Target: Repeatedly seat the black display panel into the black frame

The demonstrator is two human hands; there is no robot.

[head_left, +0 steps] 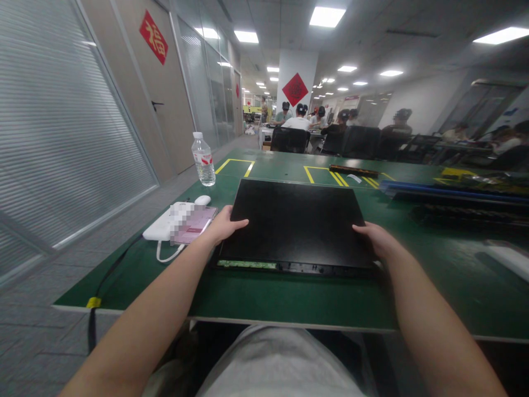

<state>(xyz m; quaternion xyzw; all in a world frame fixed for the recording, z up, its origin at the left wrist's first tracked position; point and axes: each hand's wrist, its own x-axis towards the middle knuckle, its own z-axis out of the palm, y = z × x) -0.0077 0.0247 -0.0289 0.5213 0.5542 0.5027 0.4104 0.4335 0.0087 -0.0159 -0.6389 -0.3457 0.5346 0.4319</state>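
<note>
A large flat black panel (295, 220) lies on the green table (264, 298) in front of me. A thin green circuit strip (247, 264) shows along its near edge. My left hand (225, 224) grips the panel's left edge, thumb on top and fingers underneath. My right hand (378, 238) grips the right edge the same way. Both hands are closed on the panel near its front corners.
Left of the panel lie a phone (194, 224) on a white power bank (163, 227) with a cable, a small white case (202, 200), and a water bottle (203, 159). Dark and blue strips (450, 194) lie at the right. Several seated people work at the far tables.
</note>
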